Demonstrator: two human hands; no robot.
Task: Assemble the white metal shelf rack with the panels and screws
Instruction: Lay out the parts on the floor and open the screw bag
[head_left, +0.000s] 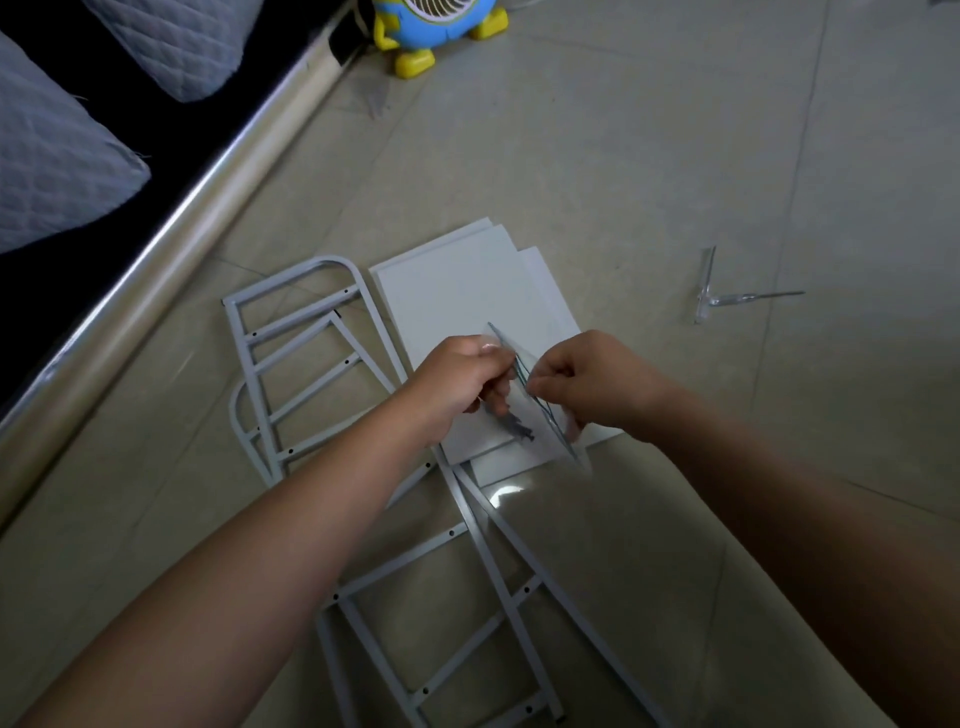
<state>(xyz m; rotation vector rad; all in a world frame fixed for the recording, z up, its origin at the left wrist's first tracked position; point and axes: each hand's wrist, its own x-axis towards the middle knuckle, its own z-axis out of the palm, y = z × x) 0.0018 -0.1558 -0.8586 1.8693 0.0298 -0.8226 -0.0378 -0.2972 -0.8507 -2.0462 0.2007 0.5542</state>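
A small clear bag (545, 415) with dark screws (521, 429) at its bottom hangs between both hands, just above the near end of the white panels (467, 296). The left hand (457, 382) pinches one side of the bag's mouth with curled fingers and the right hand (592, 384) pinches the other side the same way. The panels lie stacked flat on the tiled floor (675, 156). Two white ladder-like frames (306, 332) lie just left of the stack, one over the other, and more frames (498, 582) lie nearer, under the forearms. A clear plastic scrap (707, 291) lies well apart on the right. At the far edge stands a blue and yellow toy fan (436, 26), and a bed rail (208, 192) with grey pillows (52, 171) runs along the left
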